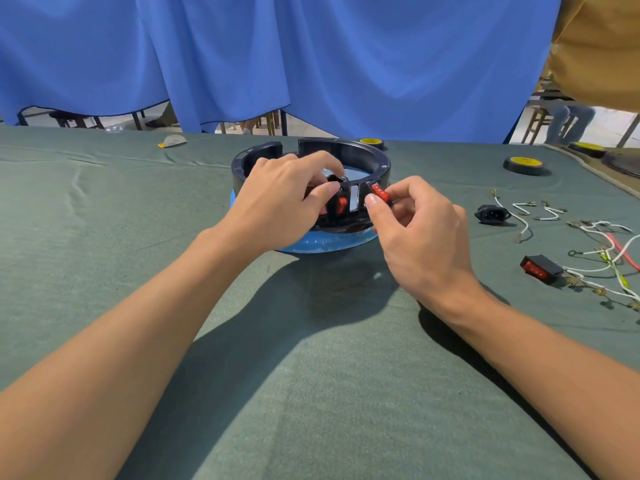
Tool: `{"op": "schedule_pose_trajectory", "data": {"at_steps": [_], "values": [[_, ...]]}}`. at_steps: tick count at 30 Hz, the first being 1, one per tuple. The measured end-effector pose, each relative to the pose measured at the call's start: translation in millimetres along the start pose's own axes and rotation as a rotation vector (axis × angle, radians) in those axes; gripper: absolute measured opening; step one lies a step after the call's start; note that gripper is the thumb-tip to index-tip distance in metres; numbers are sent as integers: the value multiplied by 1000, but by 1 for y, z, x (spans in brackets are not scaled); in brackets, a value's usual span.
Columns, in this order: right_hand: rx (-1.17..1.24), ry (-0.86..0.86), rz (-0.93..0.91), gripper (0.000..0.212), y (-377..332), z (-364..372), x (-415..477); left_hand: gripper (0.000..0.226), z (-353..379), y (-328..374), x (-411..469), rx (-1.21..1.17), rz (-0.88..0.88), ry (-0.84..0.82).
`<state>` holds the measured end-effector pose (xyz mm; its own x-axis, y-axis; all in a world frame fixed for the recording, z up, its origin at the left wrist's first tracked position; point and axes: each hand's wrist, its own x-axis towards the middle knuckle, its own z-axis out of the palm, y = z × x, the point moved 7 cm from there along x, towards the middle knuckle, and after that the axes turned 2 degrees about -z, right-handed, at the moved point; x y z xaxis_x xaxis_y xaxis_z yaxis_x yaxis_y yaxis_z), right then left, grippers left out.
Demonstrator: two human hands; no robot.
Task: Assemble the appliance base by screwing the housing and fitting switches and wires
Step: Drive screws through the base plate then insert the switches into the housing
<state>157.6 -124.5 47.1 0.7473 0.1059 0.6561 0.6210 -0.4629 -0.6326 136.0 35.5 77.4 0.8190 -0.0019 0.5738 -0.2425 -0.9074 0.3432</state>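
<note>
Matt green cloth (311, 375), slightly creased, covers the tabletop. The round housing (377, 161) is glossy dark plastic. The curtain (311, 64) is smooth blue fabric.

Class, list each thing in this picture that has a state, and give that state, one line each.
housing: open-topped, gripped by left hand.
fitted switch: seated in the housing wall.
held switch: pinched by right hand, not yet fitted.
spare switch: loose on cloth.
power socket: loose on cloth.

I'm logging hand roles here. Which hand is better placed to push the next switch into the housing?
Right. The right hand pinches a red switch beside the open slot in the housing wall; the left hand grips the housing, likely steadying it.
</note>
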Motion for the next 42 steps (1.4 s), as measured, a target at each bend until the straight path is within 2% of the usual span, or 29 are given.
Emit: {"op": "schedule_pose_trajectory", "data": {"at_steps": [3, 11, 15, 17, 21, 26, 30, 34, 39, 42], "values": [[-35, 38, 23, 19, 2, -4, 0, 16, 0, 1, -6, -21, 37, 7], [-178, 22, 39, 23, 4, -7, -2, 26, 0, 13, -12, 134, 137, 97], [-187, -23, -23, 22, -3, -1, -5, 19, 1, 22, -15, 250, 228, 197], [-183, -53, -61, 22, -6, 2, -7, 16, 0, 25, -16, 246, 251, 245], [-172, -45, -78, 23, -7, 3, -8, 16, 0, 21, -18, 149, 202, 241], [-140, -56, -24, 22, 0, 4, -5, 14, -4, 23, -11, 288, 293, 48], [-121, -51, -10, 22, 2, 5, -5, 21, -6, 33, -5, 413, 419, -37], [-91, -71, -14, 24, 1, 8, -5, 29, -2, 40, 3, 512, 465, -184], [-62, -84, -31, 24, 0, 7, -6, 20, 7, 47, 12, 712, 557, -330], [-65, -89, -12, 24, 2, 6, -6, 18, 6, 49, 15, 710, 619, -371]]}}
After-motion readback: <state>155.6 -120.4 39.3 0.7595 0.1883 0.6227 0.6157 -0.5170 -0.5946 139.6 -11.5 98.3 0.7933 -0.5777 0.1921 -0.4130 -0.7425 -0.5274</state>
